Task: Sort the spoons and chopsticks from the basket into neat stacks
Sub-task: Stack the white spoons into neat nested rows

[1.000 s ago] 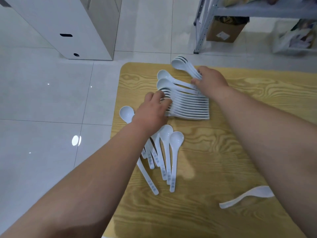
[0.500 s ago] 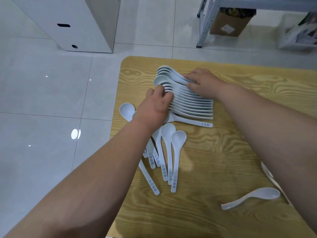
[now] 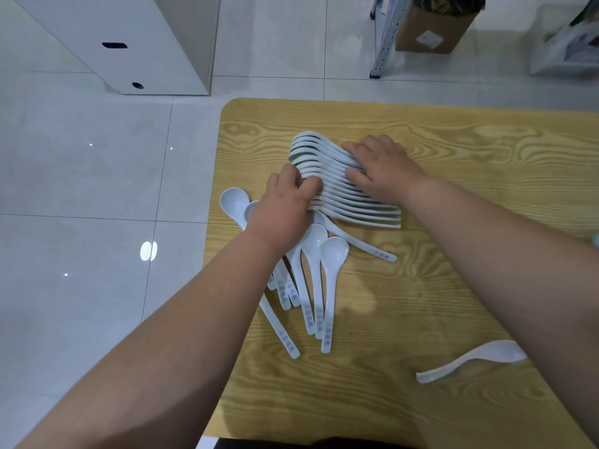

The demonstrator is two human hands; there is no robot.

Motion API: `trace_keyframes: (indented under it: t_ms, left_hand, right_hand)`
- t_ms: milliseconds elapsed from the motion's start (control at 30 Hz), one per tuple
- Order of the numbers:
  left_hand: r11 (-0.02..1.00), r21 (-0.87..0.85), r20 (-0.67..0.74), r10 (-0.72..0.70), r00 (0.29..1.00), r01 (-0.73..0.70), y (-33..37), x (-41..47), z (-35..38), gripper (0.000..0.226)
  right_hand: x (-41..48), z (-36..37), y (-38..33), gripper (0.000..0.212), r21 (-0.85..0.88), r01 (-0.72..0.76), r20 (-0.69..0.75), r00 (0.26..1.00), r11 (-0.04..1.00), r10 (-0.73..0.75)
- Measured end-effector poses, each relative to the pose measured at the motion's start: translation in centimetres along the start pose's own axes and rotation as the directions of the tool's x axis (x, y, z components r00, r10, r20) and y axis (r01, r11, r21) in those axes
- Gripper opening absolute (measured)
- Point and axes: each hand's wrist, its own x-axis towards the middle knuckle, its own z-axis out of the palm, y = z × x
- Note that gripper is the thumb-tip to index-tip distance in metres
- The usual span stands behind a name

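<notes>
- The left hand [image 3: 282,205] has its fingers curled over the bowl ends of the stack of spoons [image 3: 363,210]. Its thumb is tucked against the near side, so it seems to be gripping those ends rather than only pushing them.
- The right hand [image 3: 385,170] holds the same stack from the other side. Its fingers are on the far edge and its thumb on the near edge, and the upper handles run between them.
- The stack lies on its side on the table [image 3: 453,140] between the two hands. The white spoons are nested one against the next, with bowls toward the left hand and handles running out under and past the right hand.
- Just nearer than the left hand, partly under its wrist, is a group of loose spoons [image 3: 334,251]. Their bowls point away from the person and their handles fan out toward the person.
- One slanted spoon [image 3: 366,246] lies close below the stack, with its handle pointing toward the right forearm.
- A lone spoon [image 3: 486,354] lies on its side well nearer than the hands, beside the right forearm.
- Beyond the hands, on the tiled floor [image 3: 81,173], stand a white cabinet [image 3: 155,37] and a cardboard box [image 3: 434,27].
</notes>
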Motion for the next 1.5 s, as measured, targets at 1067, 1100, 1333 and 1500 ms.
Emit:
trace_keyframes:
  t_ms: [1067,1100,1333,1500]
  left_hand:
    - [0.997,0.08,0.025,-0.018,1.0,0.016,-0.5,3.3,-0.8,0.085]
    - [0.996,0.089,-0.018,-0.001,1.0,0.003,-0.5,3.1,-0.9,0.08]
    - [0.996,0.089,-0.165,0.044,0.985,-0.03,-0.3,-0.3,-1.6,0.042]
    - [1.0,0.022,-0.117,-0.005,0.993,0.008,-0.4,-6.0,-0.7,0.044]
  right_hand:
    - [0.8,0.2,0.1,0.086,-0.002,-0.018,-0.007,1.0,1.0,0.018]
    - [0.9,0.1,0.1,0.086,-0.004,-0.022,-0.005,1.0,1.0,0.022]
    - [0.4,-0.8,-1.1,0.079,-0.047,-0.015,0.02,1.0,0.999,0.016]
    - [-2.5,-1.4,-3.9,0.061,0.082,-0.025,-0.071,0.997,0.996,0.031]
